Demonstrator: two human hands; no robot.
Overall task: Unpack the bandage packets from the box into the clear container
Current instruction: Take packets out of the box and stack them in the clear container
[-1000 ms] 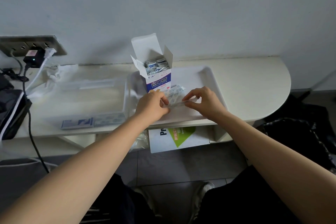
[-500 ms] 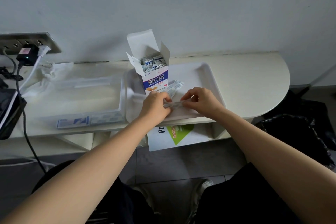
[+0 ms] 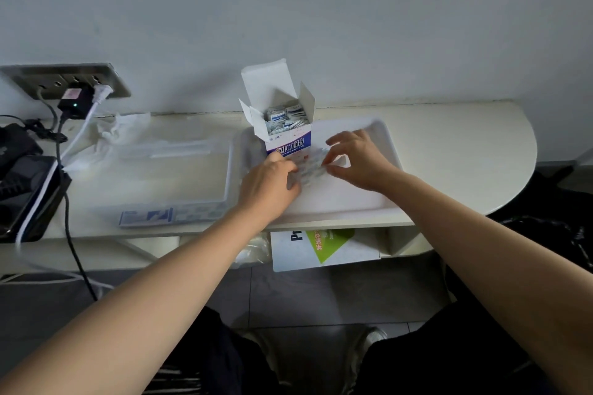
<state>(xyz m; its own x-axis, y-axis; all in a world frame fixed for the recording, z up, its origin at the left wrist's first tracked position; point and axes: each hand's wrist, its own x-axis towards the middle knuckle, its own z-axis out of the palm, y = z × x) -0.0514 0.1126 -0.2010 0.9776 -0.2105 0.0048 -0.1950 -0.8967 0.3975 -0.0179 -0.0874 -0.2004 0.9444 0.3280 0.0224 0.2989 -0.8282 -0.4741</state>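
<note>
Fingers [image 3: 286,166] pinching bandage packets [image 3: 308,167], open box [image 3: 290,142] behind

The open box [image 3: 285,138] stands just beyond my grip on the packets [image 3: 309,167], blocking the way forward for my left hand [image 3: 268,184]. To the grip's left, the tray [image 3: 359,199] rim and the clear container [image 3: 229,170] wall rise side by side, with open room above them. Right of my right hand [image 3: 356,159] lies bare tray floor.

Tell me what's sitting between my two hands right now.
Bandage packets, held by the left hand and the right hand, seen in the head view.
</note>
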